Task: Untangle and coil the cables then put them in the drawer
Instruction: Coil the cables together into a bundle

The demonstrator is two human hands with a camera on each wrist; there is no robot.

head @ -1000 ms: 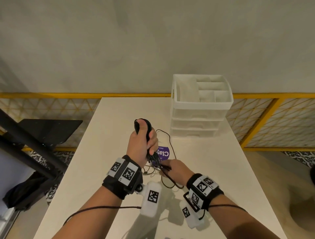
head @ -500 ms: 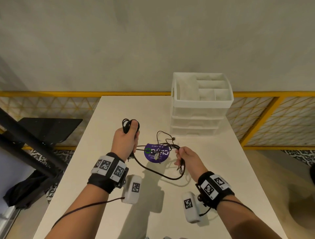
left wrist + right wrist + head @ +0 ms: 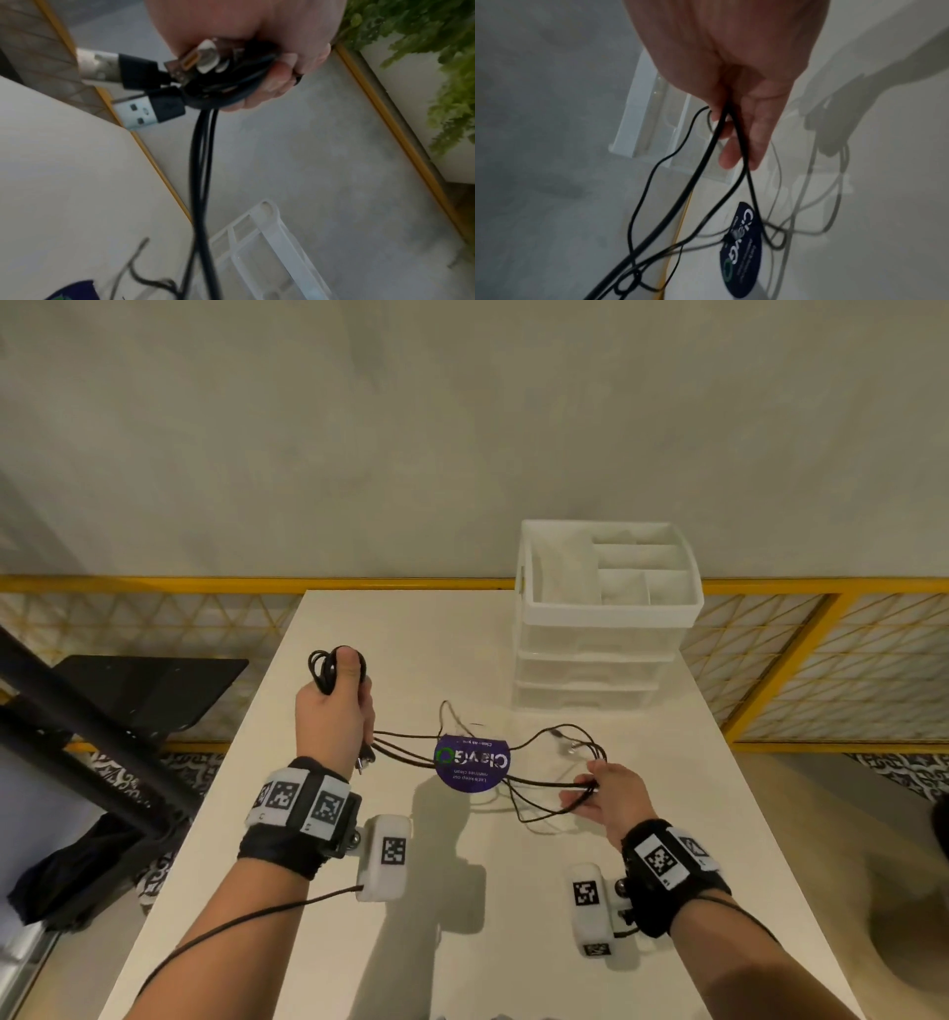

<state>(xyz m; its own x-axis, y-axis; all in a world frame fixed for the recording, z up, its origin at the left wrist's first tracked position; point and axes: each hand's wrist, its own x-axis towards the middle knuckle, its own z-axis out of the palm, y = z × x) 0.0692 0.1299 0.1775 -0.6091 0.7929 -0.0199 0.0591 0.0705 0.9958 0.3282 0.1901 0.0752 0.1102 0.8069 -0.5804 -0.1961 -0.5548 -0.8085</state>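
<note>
Spread wider than half a second ago, both hands now draw the cables across the surface.

Head view: left hand [image 3: 336, 706] grips a small coil at its top; right hand [image 3: 608, 796] hooks several strands [image 3: 544, 785], which cross a purple round sticker [image 3: 470, 762] on the surface [image 3: 359, 968]; the drawer unit [image 3: 606, 618] stands behind, its drawers closed.
Left wrist view: fingers [image 3: 277, 81] curl round the coil with USB plugs [image 3: 151, 109] sticking out.
Right wrist view: strands slide between loosely bent fingers [image 3: 741, 125].
Thin, limp, light and likely slippery, the cables are best held near the plugs or at the gathered coil.
</note>
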